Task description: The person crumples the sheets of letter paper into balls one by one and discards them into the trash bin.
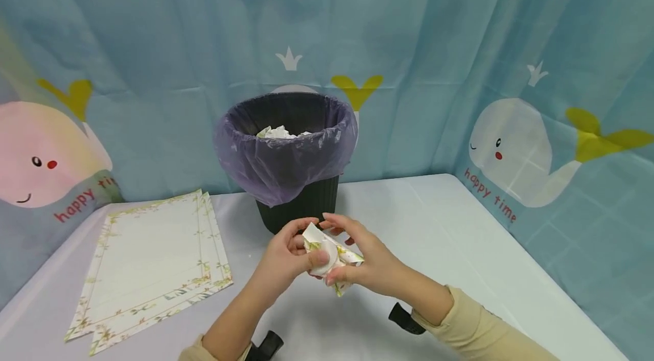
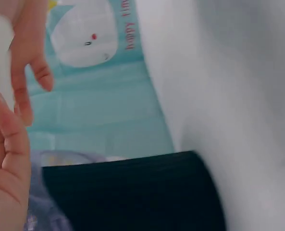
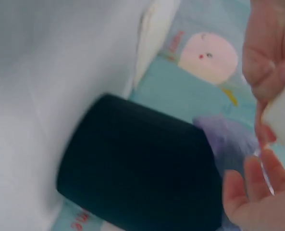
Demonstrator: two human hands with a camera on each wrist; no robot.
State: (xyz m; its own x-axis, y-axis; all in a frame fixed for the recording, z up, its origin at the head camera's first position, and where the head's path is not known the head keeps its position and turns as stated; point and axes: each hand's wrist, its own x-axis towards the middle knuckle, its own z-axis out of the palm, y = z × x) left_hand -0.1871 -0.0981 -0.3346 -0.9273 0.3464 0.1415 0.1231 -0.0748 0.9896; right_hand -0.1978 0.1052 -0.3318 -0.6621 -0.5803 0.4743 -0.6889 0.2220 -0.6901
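Observation:
Crumpled white paper (image 1: pixel 334 256) with a green and yellow print is between the two hands, in front of the trash bin (image 1: pixel 322 193). My left hand (image 1: pixel 286 261) pinches it, the thumb lying flat over the paper's face. The right hand (image 1: pixel 370 259) is cupped at the other side, its thumb against the paper's lower edge and its fingers loosely spread. In the right wrist view, the right fingers (image 3: pixel 252 178) stand apart from the paper (image 3: pixel 282 113). The left wrist view shows only a pale strip of paper (image 2: pixel 2 60) between the hands.
A purple bag (image 1: pixel 286 165) lines the dark bin, and crumpled paper (image 1: pixel 280 133) shows inside it. At left, flat sheets with floral borders (image 1: pixel 153 247) overlap on the white table (image 1: pixel 490 247). Blue curtains with whale prints (image 1: pixel 168 37) enclose the back and sides.

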